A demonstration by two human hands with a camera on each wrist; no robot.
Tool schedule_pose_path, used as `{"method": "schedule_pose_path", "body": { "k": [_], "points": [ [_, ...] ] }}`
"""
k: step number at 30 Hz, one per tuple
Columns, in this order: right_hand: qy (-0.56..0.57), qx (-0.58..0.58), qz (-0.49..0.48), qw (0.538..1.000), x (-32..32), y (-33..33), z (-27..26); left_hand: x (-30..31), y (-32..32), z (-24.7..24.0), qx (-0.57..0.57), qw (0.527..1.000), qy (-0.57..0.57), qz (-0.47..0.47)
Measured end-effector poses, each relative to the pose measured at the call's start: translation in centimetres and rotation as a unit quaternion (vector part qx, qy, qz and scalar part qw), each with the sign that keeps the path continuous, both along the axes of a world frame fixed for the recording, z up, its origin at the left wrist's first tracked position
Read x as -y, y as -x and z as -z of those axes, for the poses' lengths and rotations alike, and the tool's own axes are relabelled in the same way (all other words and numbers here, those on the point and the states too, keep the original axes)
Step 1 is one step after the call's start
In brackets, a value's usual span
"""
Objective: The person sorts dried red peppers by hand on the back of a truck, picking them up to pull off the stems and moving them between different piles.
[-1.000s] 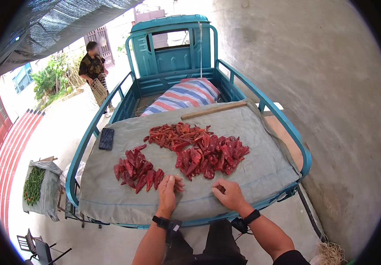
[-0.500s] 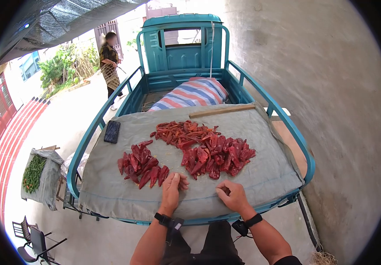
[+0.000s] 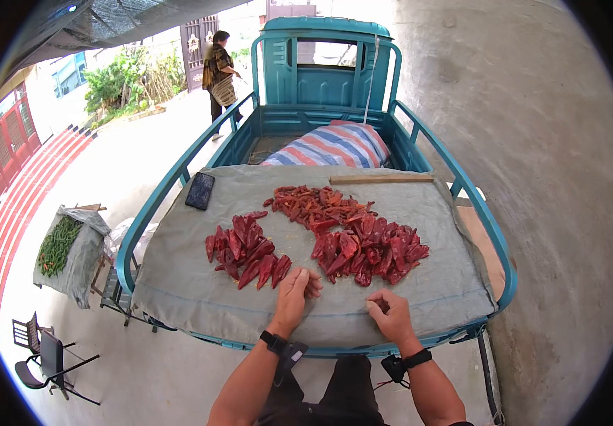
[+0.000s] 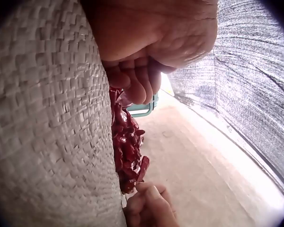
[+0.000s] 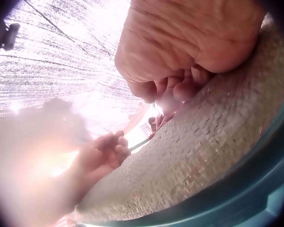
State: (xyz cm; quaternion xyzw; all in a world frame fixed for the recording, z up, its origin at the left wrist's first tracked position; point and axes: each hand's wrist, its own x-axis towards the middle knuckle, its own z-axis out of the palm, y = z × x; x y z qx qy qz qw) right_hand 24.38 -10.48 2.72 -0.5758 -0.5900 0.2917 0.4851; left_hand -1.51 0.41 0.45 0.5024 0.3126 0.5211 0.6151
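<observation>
Left hand [image 3: 294, 291] lies flat on the grey sheet [image 3: 178, 284], fingers together, tips just beside the small chilli heap [image 3: 246, 248]. Right hand [image 3: 389, 316] is curled tight, round what I cannot tell. The danger, I'd say: drag that loose sheet and chillies slide off the truck [image 3: 321, 78]. Count: two hands, two red heaps, the bigger heap [image 3: 363, 238] on the right, one phone [image 3: 200, 190], one plank [image 3: 381, 179].

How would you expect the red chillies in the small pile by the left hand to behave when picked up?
The red chillies look wrinkled and flattened, so probably dried: light and fairly stiff, perhaps brittle. Their flat, tapered shape suggests they would slide on the woven cloth rather than roll.
</observation>
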Motion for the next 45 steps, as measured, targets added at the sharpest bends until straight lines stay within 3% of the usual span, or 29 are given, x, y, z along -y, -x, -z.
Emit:
{"method": "schedule_pose_path", "body": {
  "k": [18,24,26,30,34,37,40,45],
  "points": [
    [0.002,-0.048,-0.001,0.999,-0.8,-0.5,1.1,-0.7,-0.6,0.3,-0.066,0.997,-0.011,0.026],
    [-0.005,-0.051,-0.002,0.999,-0.8,-0.7,0.8,-0.5,0.3,-1.6,-0.131,0.985,-0.104,-0.036],
    [-0.004,-0.054,-0.002,0.999,-0.7,-0.8,1.2,-0.9,2.1,-2.4,-0.265,0.934,-0.186,-0.153],
    [-0.019,-0.050,0.000,0.999,-0.6,-0.4,0.8,-1.9,5.9,-3.4,-0.472,0.757,-0.254,-0.374],
    [-0.024,-0.035,-0.001,0.999,-0.4,-0.5,0.6,-1.7,7.4,-3.5,-0.595,0.712,-0.196,-0.318],
    [-0.028,-0.032,-0.001,0.999,-0.7,-0.6,0.7,-1.8,6.4,-3.4,-0.642,0.647,-0.235,-0.338],
    [-0.031,-0.038,0.002,0.999,-0.6,-0.5,0.9,-2.1,5.3,-3.2,-0.665,0.631,-0.209,-0.341],
    [-0.033,-0.030,0.000,0.999,-0.6,-0.5,0.9,-2.3,4.5,-3.1,-0.666,0.650,-0.198,-0.309]
  ]
}}
